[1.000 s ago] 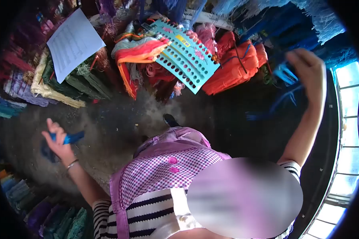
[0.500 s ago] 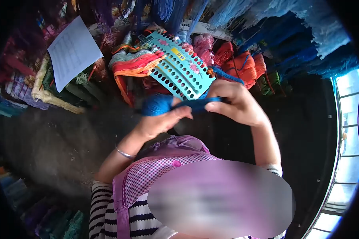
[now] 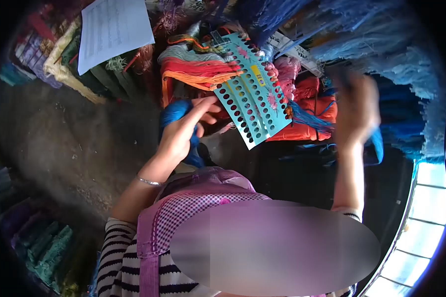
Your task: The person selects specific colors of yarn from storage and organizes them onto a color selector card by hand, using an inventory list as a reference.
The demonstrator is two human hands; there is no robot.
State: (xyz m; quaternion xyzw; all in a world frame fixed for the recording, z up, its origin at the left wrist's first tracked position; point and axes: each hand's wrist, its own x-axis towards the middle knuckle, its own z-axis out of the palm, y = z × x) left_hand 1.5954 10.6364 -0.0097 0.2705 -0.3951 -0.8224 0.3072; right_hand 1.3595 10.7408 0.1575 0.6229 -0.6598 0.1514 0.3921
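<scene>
My left hand is at the left of the thread card, fingers loosely curled, with a thick skein of blue thread looped over it and hanging below. Off to the right, my right hand is raised and smeared by motion, closed on blue thread that dangles beside the wrist. Between the hands lies a turquoise card punched with rows of holes. Orange, red and grey threads are tied along its left side, and blue threads trail from its right edge.
A printed paper sheet rests over thread bundles at the upper left. Red-orange skeins sit behind the card. Blue thread bundles hang at the upper right. Green and purple bundles lie lower left, and a bright window stands right.
My hands were together at the blue skein below the card. They have parted: the right has swung up and right with blue thread, the left has shifted slightly left. The view has turned.
</scene>
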